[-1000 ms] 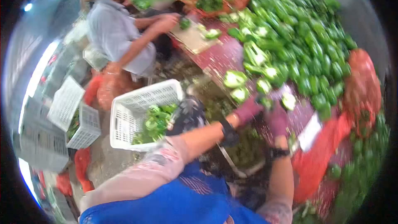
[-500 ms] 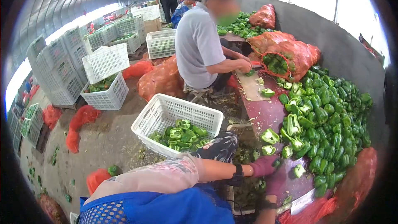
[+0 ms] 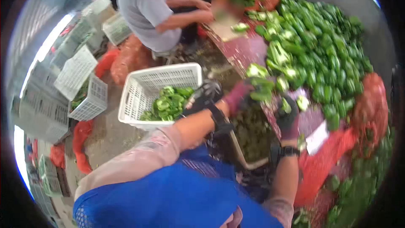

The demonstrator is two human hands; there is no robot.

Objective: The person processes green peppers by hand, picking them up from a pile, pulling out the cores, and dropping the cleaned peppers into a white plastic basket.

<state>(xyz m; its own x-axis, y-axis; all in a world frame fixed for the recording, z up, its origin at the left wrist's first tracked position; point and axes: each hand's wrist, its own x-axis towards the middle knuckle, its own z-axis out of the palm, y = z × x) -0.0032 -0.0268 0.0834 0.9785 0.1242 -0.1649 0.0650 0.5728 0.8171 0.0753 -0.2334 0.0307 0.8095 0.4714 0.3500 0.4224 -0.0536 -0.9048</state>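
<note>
My left hand [image 3: 238, 98], in a purple glove and blurred, is closed on a cut green pepper [image 3: 262, 89] above the edge of the red work surface [image 3: 242, 54]. To its right my right hand [image 3: 288, 119], in a dark glove, is closed round a small green pepper piece [image 3: 286, 106]. Halved peppers [image 3: 278, 54] lie just beyond both hands, beside a large heap of whole green peppers [image 3: 325, 55]. Below my left hand is a tray of green scraps [image 3: 252, 133]. The white crate [image 3: 192, 72] on the left contains cut peppers [image 3: 168, 102].
A co-worker in a grey shirt [image 3: 141, 10] sits at the far end of the surface. Red mesh bags [image 3: 322, 162] lie at the near right. Stacked white crates [image 3: 44, 101] and orange-red sacks [image 3: 128, 59] stand on the left.
The view has turned and dropped, with the crate and co-worker now further left. My hands, formerly close together, have moved apart, and a cut pepper now shows at my left hand.
</note>
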